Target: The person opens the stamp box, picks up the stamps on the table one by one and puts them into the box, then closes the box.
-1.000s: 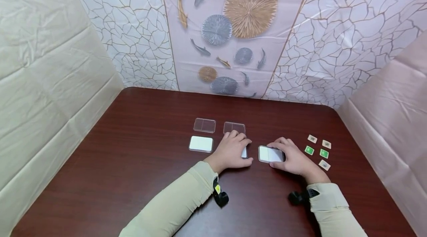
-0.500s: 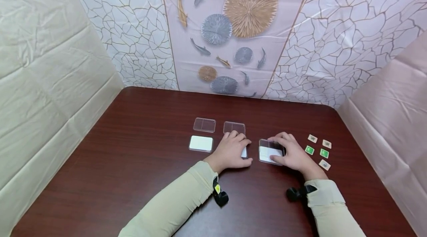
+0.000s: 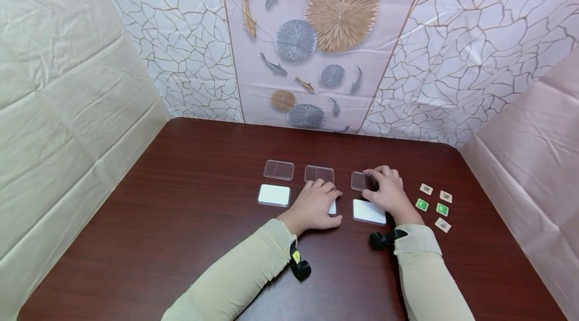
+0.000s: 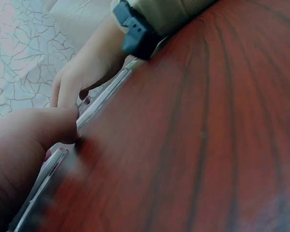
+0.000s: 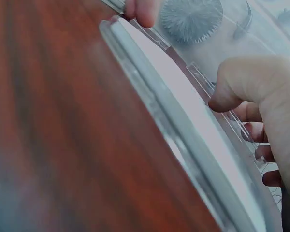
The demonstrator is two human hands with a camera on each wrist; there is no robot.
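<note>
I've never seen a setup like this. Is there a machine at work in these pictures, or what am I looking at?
There's no robot here: the grip is a person's own two bare hands. The wide picture looks forward and down from a camera on the head. The two tilted close-ups come from cameras on the wrists, where black devices show. On the dark red table lie three flat, white-topped cases in a row, each with a clear cover beyond it. Five small square tiles, two green and three pale, lie to the right. The left hand rests over the middle case; whether it pinches it is hard to tell. The right hand holds the right end of the rightmost cover, just beyond the rightmost case.
</note>
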